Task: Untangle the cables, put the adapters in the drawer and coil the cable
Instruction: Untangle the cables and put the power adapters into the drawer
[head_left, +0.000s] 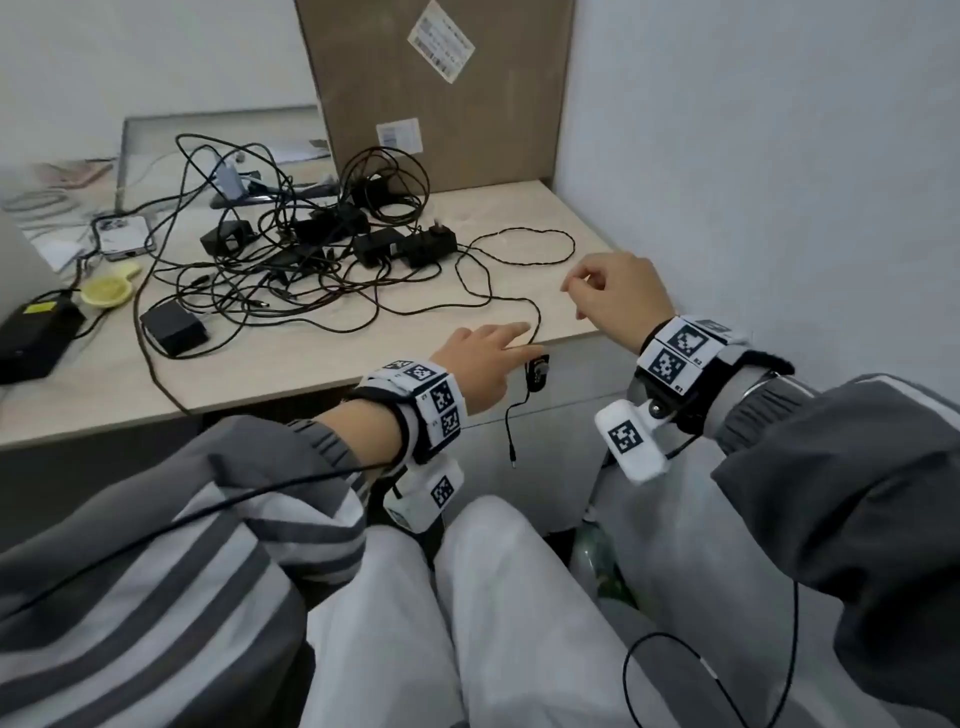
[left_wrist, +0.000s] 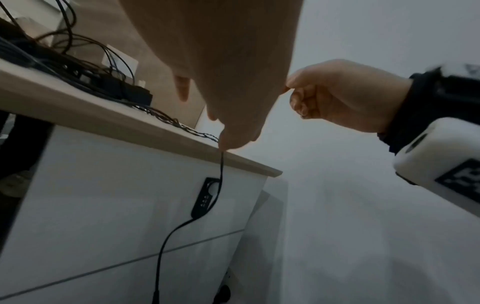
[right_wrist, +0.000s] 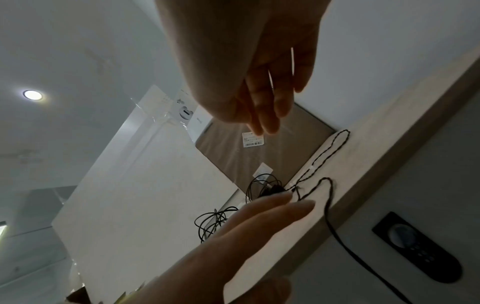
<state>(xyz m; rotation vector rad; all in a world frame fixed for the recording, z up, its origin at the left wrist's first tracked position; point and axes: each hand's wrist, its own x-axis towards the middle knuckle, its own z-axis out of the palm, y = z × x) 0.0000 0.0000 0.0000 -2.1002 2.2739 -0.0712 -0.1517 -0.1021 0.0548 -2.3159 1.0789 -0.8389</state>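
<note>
The braided cable has been drawn out of the tangle toward the bench's near edge, probably to free it; its tail hangs over the drawer front. The left hand lies flat, straight fingers pressing the cable at the edge. The right hand hovers loosely curled, thumb meeting forefinger; whether it pinches anything, I cannot tell. Adapters sit in the heap.

Black cables and adapters tangled on desk.

Office-type spot: desk w/ tangled cables, adapters, cardboard box.
</note>
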